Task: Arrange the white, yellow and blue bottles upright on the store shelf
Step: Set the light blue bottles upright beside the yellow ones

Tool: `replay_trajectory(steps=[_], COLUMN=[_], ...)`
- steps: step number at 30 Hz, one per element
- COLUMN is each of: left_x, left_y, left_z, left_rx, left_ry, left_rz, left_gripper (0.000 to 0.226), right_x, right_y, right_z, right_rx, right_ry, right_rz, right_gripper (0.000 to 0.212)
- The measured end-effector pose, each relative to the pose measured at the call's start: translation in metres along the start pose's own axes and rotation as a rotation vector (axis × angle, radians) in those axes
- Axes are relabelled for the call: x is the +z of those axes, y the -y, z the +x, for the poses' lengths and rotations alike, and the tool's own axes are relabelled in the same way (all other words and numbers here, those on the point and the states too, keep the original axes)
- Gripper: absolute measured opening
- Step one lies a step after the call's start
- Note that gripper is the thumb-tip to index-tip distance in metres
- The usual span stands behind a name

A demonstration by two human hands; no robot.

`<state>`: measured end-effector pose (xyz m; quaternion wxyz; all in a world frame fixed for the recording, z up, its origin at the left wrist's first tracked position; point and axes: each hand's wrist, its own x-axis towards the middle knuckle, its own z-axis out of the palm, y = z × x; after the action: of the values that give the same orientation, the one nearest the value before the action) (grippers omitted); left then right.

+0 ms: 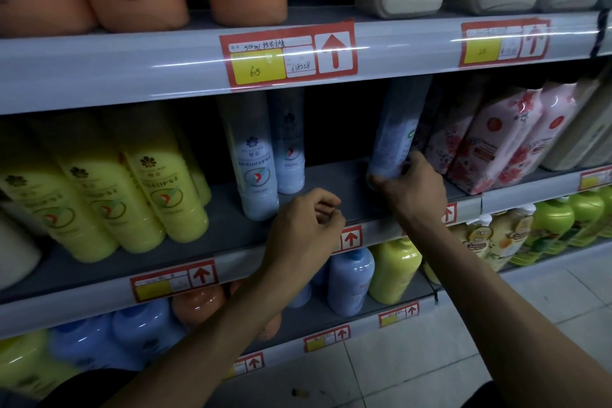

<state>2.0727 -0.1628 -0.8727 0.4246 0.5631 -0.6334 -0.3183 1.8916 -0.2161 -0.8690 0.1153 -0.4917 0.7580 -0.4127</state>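
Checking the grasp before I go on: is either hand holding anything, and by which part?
The right hand grips a pale blue bottle at its lower end. The left hand, fingers curled, holds nothing.

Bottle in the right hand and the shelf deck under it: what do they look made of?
Held bottle: probably plastic, pale blue, smooth with a soft sheen and printed label. Shelf deck: looks like painted metal, flat matte grey, no glare; blur leaves it uncertain.
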Motion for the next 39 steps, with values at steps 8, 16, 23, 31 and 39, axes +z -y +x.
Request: replay_trajectory(steps=[8,16,23,31,39], left_x=[-0.018,-0.036,-0.039,-0.030,-0.036], left_y=[0.003,-0.032,-0.044,-0.026,-0.010], left_z=[-0.006,-0.015,-0.039,-0.042,-0.023], left_rx=[0.030,-0.387,-0.657,-0.457,-0.054], left_ry=[0.009,0.156,0.667,0.398,0.220], left_rz=[-0.053,-0.702,-1.061,-0.773,-0.399], left_gripper=[0.018,0.037,0.058,0.052,0.055], right_x=[-0.009,-0.031,-0.031,-0.053,-0.066], right_y=[0.002,-0.002,0.019,0.018,0.036], right_z=[-0.006,-0.027,-0.054,-0.060,-0.090], right_rx=[-0.064,-0.511,-0.745,-0.162,0.155], right_ry=[0.008,-0.095,-0.244,0.106,0.801], right_rz=[-0.052,-0.282,-0.268,0.296,0.551], right_gripper=[0.062,0.058,0.037,0.051,0.034])
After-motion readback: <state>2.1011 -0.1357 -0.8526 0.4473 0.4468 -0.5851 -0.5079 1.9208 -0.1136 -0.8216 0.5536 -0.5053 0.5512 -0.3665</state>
